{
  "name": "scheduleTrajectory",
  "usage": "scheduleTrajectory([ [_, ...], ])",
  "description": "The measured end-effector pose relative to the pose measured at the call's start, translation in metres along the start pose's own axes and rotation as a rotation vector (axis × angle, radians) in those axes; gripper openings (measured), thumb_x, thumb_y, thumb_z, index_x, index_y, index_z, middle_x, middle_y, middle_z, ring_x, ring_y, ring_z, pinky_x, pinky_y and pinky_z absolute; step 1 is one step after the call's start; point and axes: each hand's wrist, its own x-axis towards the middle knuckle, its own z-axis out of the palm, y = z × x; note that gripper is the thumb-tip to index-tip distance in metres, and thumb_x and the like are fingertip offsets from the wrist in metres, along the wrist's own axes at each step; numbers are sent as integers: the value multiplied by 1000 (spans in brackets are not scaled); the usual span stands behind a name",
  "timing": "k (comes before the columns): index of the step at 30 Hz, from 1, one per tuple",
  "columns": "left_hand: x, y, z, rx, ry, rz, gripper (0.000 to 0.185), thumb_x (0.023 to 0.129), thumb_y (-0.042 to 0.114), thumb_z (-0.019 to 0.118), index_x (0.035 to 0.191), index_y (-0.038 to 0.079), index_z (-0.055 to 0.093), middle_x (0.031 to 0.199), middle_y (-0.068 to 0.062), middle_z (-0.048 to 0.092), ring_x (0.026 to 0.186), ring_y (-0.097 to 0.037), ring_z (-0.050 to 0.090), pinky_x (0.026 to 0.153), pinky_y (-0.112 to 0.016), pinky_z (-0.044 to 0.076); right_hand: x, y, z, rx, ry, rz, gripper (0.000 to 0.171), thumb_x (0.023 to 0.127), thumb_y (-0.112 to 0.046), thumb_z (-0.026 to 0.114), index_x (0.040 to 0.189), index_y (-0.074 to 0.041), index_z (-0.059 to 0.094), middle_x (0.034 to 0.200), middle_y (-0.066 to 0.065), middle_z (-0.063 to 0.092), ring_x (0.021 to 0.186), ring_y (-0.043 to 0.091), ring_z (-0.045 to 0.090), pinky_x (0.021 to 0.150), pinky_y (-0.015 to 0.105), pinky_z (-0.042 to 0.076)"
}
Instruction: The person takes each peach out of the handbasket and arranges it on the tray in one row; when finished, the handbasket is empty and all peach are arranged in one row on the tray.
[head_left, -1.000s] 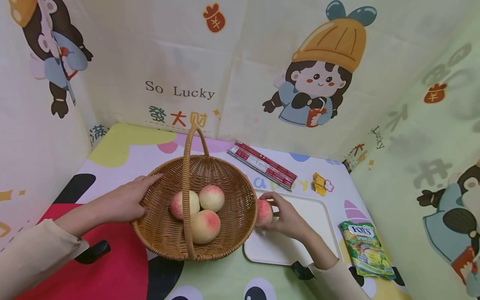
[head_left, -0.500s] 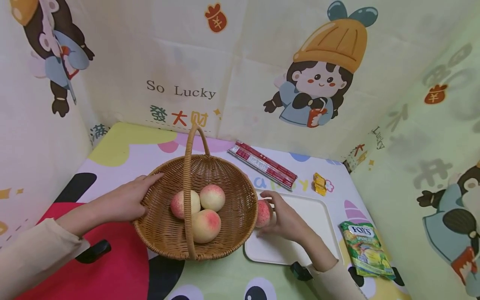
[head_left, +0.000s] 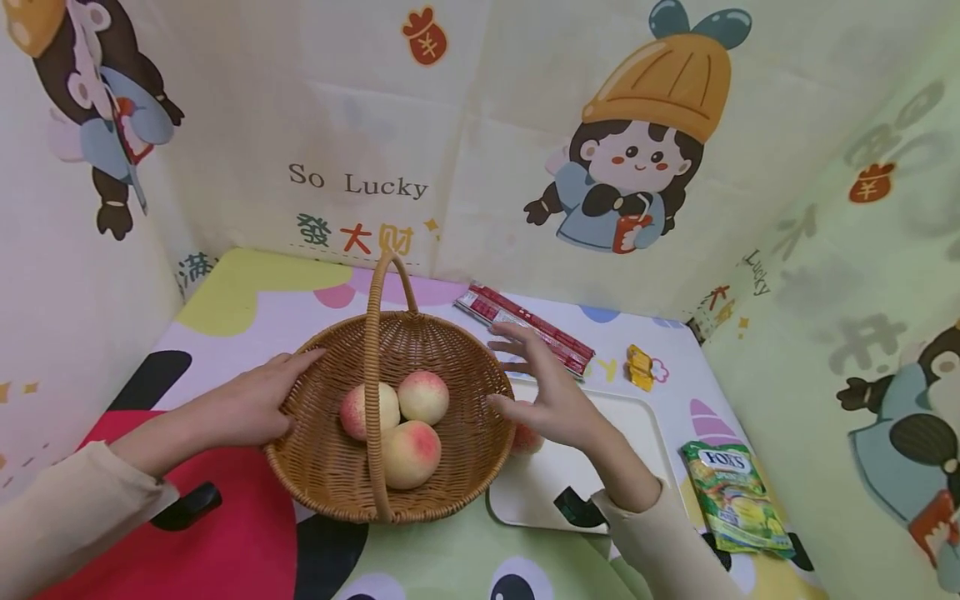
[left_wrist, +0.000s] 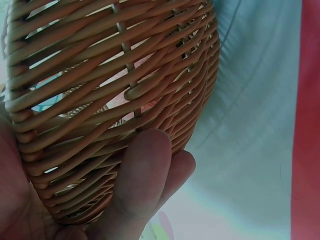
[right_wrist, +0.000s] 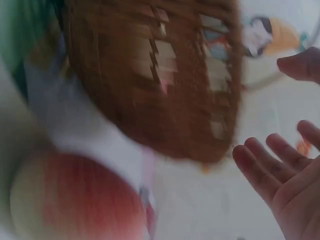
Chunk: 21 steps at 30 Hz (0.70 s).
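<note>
The left hand (head_left: 251, 406) presses the wicker basket (head_left: 457, 433) at centre frame, probably to steady it. The right hand (head_left: 551, 398) hovers spread and empty above a peach (head_left: 527, 439), which lies on the white tray (head_left: 637, 433), seemingly free.

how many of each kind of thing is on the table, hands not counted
peaches: 4, three in the basket, one on the tray
basket: 1
tray: 1
red packet: 1
yellow sweet: 1
green bag: 1
total: 9
</note>
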Motion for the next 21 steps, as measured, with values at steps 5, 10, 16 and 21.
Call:
scheduleTrajectory([
  [5,-1,1,0,-8,-2,1,91,68,-8,70,151,-10,31,129,-36,47,109,-45,56,80,-54,52,21,-4,31,-206,-162,19,81,92,-34,74,157,-15,30,155,4,38,139,19,41,110,44,38],
  [10,-1,2,2,-13,1,-6,90,68,-8,68,150,-10,33,131,-35,48,113,-45,54,83,-54,52,33,-7,51,-436,-317,100,86,94,-47,68,160,-12,27,158,7,37,141,19,40,112,41,35],
  [16,-2,1,2,-13,11,-15,90,69,-6,69,151,-7,33,132,-33,48,113,-44,55,81,-55,52,44,-7,65,-540,-461,179,73,99,-50,59,157,-11,35,153,11,45,135,24,49,108,42,41],
  [21,-1,0,2,-16,24,-2,91,69,-7,70,152,-7,33,132,-32,49,114,-44,54,84,-56,51,48,-4,70,-560,-457,157,67,95,-33,71,149,-10,38,137,10,57,119,21,59,99,38,48],
])
